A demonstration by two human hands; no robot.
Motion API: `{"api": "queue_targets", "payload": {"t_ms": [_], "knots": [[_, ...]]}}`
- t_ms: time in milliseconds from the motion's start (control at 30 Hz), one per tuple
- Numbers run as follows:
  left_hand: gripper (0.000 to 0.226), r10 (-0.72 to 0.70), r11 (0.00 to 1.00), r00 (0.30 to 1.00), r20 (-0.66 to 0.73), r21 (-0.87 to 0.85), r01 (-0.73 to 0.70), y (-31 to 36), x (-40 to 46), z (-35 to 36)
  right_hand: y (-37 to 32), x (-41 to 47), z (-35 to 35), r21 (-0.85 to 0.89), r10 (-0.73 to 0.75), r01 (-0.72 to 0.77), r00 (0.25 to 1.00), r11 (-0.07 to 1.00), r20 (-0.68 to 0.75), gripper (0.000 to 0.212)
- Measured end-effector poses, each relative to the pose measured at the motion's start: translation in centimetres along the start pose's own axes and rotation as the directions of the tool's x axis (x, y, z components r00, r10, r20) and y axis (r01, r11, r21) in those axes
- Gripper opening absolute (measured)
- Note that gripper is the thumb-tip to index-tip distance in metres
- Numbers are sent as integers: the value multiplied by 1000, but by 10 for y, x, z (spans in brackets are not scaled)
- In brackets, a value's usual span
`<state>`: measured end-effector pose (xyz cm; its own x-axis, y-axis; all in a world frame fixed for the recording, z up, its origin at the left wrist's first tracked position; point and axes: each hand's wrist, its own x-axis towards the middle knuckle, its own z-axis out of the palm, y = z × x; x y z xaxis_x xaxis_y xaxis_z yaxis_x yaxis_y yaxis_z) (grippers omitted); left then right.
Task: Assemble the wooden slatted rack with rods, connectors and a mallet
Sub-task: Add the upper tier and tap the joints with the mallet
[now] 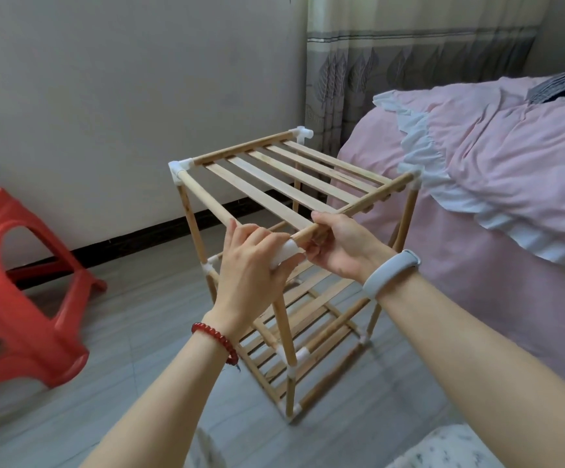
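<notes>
Rack (294,184) of pale wooden slats: left hand (250,265) grips white connector (287,251), right hand (341,248) pinches round rod (352,211)

A single wide-angle view from the person's head looks forward and down, close over the wooden rack (287,238) at centre. The left hand (250,265) and right hand (341,248) reach in from six o'clock (the wall lies toward twelve).

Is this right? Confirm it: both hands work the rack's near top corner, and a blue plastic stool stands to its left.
Not quite. In the head view the stool is red, not blue. The rest holds: left hand and right hand work the near top corner of the rack.
</notes>
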<state>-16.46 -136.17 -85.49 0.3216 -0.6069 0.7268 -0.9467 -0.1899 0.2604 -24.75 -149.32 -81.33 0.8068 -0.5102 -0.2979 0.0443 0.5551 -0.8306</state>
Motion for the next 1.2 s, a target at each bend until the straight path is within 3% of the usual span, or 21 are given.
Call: {"api": "queue_targets", "payload": {"t_ms": [267, 467, 633, 700, 767, 833, 900, 933, 1000, 1067, 1133, 1200], "knots": [[32, -60, 998, 997, 44, 16, 60, 7, 9, -5, 3, 1, -3, -46, -22, 21, 1000, 999, -5, 25], [35, -9, 996, 998, 66, 90, 3, 2, 5, -7, 5, 0, -3, -229, -2, -12, 998, 973, -57, 25], [25, 28, 996, 996, 79, 79, -34, -29, 7, -15, 13, -3, 10, -21, 86, -87, 995, 996, -42, 15], [24, -34, 996, 998, 51, 87, 29, -46, 2, -21, 21, -5, 19, 93, 129, -131, 991, 987, 32, 13], [33, -181, 983, 983, 26, 27, 181, -58, -1, -29, 29, -4, 28, 160, 139, -155, 984, 975, 109, 11], [54, -401, 903, 915, 39, -148, 403, -63, -3, -38, 35, -3, 37, 132, 112, -133, 982, 982, 151, 19], [71, -555, 761, 827, 86, -348, 547, -59, -3, -41, 37, -5, 34, 76, 42, -55, 986, 996, 159, 22], [73, -611, 663, 780, 133, -452, 597, -59, -6, -41, 42, -4, 31, 52, 4, -13, 988, 999, 156, 16], [53, -650, 493, 727, 221, -606, 625, -59, -15, -37, 55, 0, 19, -42, -54, 60, 991, 997, 120, 12], [16, -657, 409, 704, 270, -656, 634, -57, -25, -25, 79, 6, -1, -437, -110, 138, 990, 889, 89, 14], [4, -678, 338, 673, 295, -689, 642, -55, -35, -12, 110, 16, -23, -823, -105, 181, 984, 538, 147, 18], [22, -698, 302, 654, 292, -709, 638, -53, -43, 1, 143, 27, -44, -961, -31, 206, 979, 186, 204, 27]]}}
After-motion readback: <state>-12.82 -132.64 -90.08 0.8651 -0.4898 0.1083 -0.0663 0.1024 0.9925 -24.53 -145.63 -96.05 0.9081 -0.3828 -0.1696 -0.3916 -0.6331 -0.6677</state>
